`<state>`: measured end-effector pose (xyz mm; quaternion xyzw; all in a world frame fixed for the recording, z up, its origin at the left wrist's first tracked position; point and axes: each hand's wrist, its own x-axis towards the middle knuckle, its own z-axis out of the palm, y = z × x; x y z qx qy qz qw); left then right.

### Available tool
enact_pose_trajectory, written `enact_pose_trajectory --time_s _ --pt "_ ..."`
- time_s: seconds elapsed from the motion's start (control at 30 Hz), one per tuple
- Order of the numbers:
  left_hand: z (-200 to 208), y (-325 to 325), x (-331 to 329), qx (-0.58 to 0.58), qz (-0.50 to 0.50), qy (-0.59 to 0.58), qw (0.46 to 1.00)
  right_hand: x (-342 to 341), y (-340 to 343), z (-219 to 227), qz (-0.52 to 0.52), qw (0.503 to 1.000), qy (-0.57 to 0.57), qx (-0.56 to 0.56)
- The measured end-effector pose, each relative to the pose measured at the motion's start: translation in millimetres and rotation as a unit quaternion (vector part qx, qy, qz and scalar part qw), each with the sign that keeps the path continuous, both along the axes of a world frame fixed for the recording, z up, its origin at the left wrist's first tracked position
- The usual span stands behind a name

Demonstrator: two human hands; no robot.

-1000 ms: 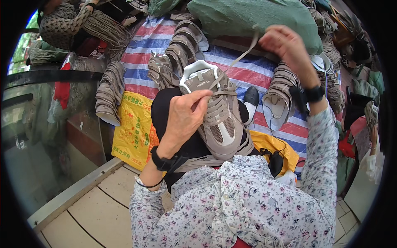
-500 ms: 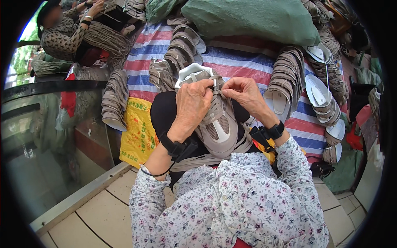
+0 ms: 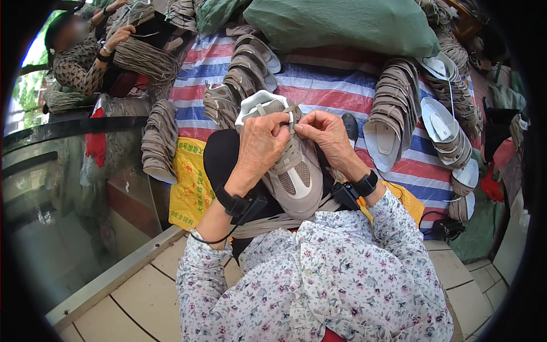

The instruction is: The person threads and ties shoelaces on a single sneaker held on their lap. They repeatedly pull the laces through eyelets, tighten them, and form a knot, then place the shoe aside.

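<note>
A grey-beige sneaker [image 3: 293, 188] with mesh panels and a white collar lining rests on my lap, toe toward me. Over its left side my left hand [image 3: 263, 142] is closed, thumb and forefinger pinching near the upper eyelets. My right hand [image 3: 327, 137] is closed too, its fingertips pinching a flat beige shoelace [image 3: 294, 108] at the opening, close to my left fingertips. The lace runs up past the tongue, and its tip is hard to make out. Across my lap under the shoe lies a bundle of beige laces [image 3: 256, 229].
Nested stacks of shoe uppers [image 3: 393, 102] stand on a striped tarp [image 3: 319, 85], with another stack [image 3: 159, 137] at left. A green sack [image 3: 342, 25] lies behind. Left are a glass panel [image 3: 80, 211] and a yellow bag [image 3: 191, 182]. A co-worker [image 3: 80, 62] handles laces at far left.
My right hand has moved slightly left, nearer my left fingertips. The shoe has stayed almost in place. At far left, the co-worker's hands have shifted apart.
</note>
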<state>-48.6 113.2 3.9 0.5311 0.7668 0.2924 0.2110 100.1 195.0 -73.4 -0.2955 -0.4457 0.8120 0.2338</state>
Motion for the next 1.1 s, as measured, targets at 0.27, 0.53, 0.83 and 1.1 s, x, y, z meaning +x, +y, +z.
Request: enact_pose_trajectory --time_s 0.27,0.53,0.83,1.1 --pt "1.0 -7.4 2.6 0.037 0.03 -0.004 0.999 6.6 3.6 27.0 -0.043 0.931 -0.062 0.356" --pt "7.7 -24.7 -6.8 0.112 0.078 0.139 0.981 -6.4 4.5 45.1 -0.013 0.756 -0.098 0.647" --pt "12.1 -91.1 -87.2 0.103 0.242 0.119 0.957 -6.9 12.4 55.5 0.029 0.902 -0.073 0.425" --pt "-9.7 -147.4 -125.6 0.082 0.318 0.027 0.944 -3.8 34.5 74.9 0.17 0.981 -0.049 0.08"
